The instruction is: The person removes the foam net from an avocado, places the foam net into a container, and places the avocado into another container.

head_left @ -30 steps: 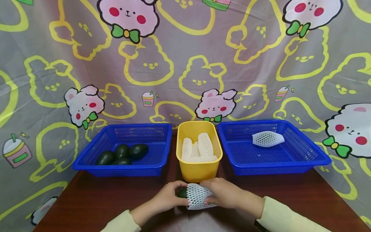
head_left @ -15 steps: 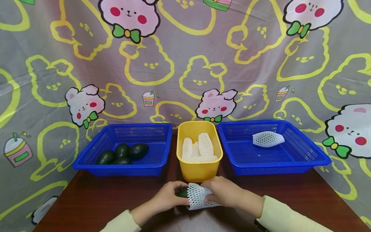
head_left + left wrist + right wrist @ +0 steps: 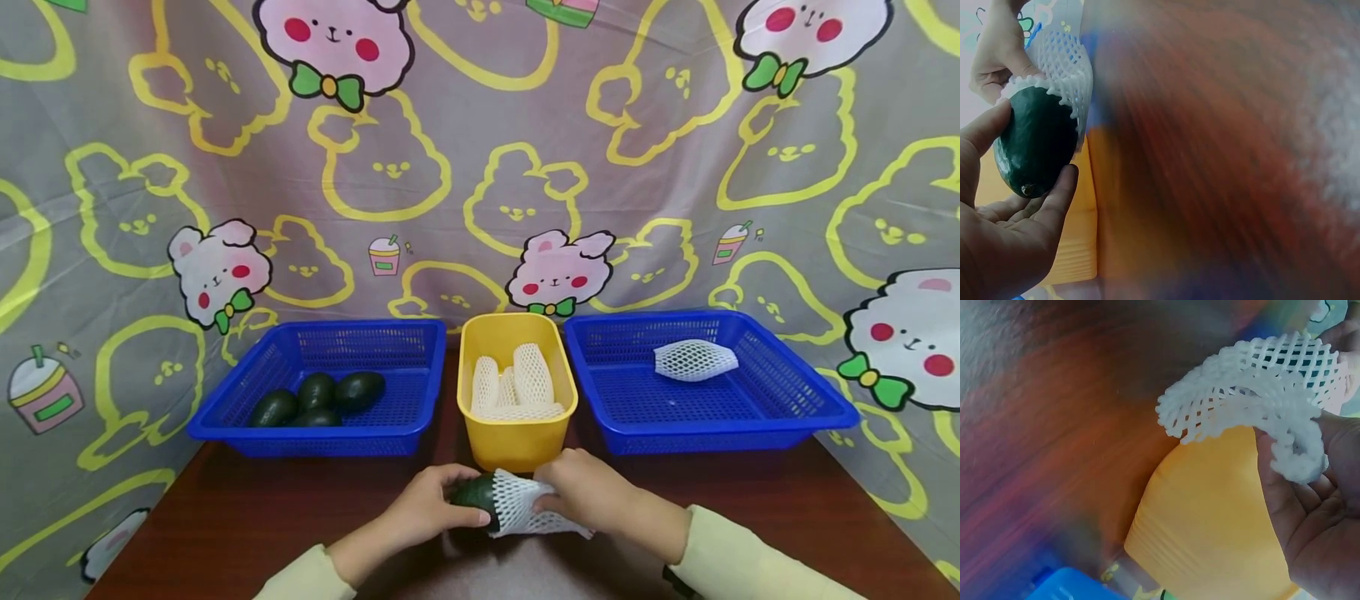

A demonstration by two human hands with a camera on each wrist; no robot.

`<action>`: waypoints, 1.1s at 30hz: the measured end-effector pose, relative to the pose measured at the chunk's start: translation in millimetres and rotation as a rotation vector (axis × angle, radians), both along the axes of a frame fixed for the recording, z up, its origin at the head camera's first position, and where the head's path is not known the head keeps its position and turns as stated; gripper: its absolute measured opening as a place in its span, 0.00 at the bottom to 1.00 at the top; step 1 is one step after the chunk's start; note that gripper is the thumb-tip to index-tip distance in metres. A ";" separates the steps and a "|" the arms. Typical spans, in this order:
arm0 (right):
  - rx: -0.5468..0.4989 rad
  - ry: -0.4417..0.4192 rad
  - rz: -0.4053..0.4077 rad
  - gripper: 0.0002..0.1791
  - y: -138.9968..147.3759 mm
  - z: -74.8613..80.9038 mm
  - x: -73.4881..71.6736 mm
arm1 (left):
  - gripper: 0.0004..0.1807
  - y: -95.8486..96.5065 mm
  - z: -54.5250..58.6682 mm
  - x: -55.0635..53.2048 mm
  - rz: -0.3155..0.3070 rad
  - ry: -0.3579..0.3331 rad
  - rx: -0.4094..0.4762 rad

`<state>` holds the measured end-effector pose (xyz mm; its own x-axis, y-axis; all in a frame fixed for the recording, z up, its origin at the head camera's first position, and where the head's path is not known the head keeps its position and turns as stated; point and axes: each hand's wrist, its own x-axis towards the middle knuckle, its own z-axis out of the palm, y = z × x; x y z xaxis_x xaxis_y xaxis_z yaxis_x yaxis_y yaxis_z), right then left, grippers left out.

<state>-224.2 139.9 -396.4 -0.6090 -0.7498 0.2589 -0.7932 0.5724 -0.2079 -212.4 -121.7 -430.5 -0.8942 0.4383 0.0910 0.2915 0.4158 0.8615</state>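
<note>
A dark green avocado sits partly inside a white foam net sleeve, its stem end bare. My left hand grips the bare end, thumb on one side and fingers on the other. With my right hand I pinch the sleeve at its other end; in the right wrist view that end of the netting is bunched between thumb and fingers. The far end of the avocado is hidden in the sleeve. Both hands are over the table just in front of the yellow bin.
Several avocados lie in the left blue basket. Inside the yellow bin are several white foam sleeves. The right blue basket holds one item in a foam sleeve. A patterned cloth hangs behind.
The sleeve has shifted right relative to the avocado, so more of the green skin shows beside my left hand. My right hand has moved slightly up and to the right.
</note>
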 end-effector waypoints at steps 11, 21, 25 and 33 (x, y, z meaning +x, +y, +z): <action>-0.011 -0.002 -0.076 0.11 17.5 22.6 1.8 | 0.28 -10.9 6.8 2.9 0.022 -0.031 0.042; -0.034 -0.172 -0.114 0.07 25.2 59.3 9.2 | 0.29 -20.5 10.3 3.3 0.035 -0.027 0.072; -0.089 -0.241 -0.110 0.07 26.2 71.4 9.0 | 0.29 -23.6 12.6 4.1 0.041 -0.025 0.079; -0.250 -0.295 -0.186 0.11 21.1 89.9 -4.0 | 0.28 -28.6 14.3 5.4 0.044 -0.027 0.091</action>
